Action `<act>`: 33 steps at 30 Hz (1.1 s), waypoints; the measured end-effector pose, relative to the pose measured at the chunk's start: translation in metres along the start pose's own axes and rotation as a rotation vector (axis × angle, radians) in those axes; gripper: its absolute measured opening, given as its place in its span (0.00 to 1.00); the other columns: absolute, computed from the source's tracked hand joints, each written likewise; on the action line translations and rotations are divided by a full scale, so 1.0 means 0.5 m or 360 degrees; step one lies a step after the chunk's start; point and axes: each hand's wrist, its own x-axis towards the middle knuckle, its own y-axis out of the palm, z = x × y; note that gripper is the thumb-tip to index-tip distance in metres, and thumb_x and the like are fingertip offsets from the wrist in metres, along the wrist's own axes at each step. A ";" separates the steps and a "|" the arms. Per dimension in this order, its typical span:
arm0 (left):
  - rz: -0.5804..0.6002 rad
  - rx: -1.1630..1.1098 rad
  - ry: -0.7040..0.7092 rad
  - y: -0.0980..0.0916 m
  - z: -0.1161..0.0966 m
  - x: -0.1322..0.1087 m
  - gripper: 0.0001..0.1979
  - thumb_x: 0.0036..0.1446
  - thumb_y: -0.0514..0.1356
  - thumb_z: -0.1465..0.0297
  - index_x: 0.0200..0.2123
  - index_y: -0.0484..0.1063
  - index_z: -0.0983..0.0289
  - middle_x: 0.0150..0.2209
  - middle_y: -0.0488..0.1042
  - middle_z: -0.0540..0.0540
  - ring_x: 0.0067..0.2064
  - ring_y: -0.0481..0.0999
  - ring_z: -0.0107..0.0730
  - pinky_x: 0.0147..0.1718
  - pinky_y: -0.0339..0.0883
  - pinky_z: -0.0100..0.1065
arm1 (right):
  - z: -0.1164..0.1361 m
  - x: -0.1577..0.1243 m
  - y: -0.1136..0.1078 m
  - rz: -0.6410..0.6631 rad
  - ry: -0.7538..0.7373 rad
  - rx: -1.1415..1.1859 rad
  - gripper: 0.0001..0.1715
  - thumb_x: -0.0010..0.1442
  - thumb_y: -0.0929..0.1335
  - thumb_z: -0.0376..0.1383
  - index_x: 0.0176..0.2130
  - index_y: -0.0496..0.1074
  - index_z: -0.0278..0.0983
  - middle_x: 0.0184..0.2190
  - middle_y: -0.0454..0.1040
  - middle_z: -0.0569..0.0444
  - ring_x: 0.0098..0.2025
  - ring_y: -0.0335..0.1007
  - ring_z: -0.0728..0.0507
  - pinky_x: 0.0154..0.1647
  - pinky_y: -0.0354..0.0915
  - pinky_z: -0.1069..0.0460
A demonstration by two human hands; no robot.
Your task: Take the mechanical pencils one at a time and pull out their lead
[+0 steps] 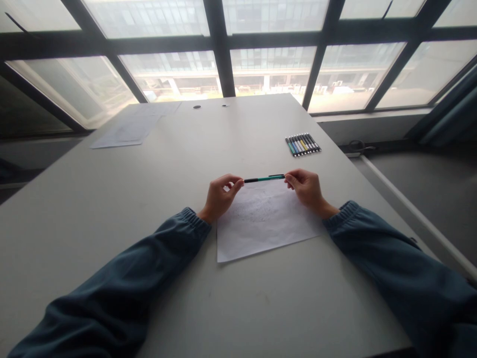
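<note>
A green and black pen [264,178] with a clip stretches level between my two hands. Thumb and fingers of my left hand [221,195] pinch its black end. My right hand [304,189] pinches the opposite end, near the clip. Beneath the pen lies a white sheet of paper [266,236], its middle covered with faint pen marks. Both hands are over the upper part of this sheet, hiding some of its edges. Beyond my right hand, several pens [303,144] in different colours lie side by side in a neat row.
The white table [179,308] reaches toward large windows [272,69]. More paper sheets [128,127] lie at its far left. Two small round spots, one of them a dark hole [197,107], are near the far edge. A pale rail [413,211] runs along the floor at the right.
</note>
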 end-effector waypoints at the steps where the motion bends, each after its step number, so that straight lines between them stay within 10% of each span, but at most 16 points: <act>1: 0.0001 0.0000 0.0002 0.000 0.000 0.000 0.14 0.61 0.64 0.57 0.35 0.80 0.63 0.33 0.82 0.55 0.35 0.80 0.33 0.36 0.71 0.33 | -0.001 0.000 0.000 0.0000 -0.0002 0.0004 0.15 0.60 0.73 0.45 0.32 0.78 0.36 0.24 0.77 0.54 0.24 0.69 0.49 0.26 0.66 0.53; 33: 0.0043 0.0037 -0.0017 -0.004 -0.013 0.002 0.15 0.64 0.62 0.60 0.30 0.79 0.64 0.29 0.80 0.53 0.32 0.78 0.30 0.34 0.69 0.30 | 0.004 -0.002 0.000 0.0029 -0.0053 -0.0096 0.18 0.62 0.71 0.47 0.30 0.76 0.36 0.24 0.76 0.54 0.24 0.69 0.48 0.26 0.65 0.53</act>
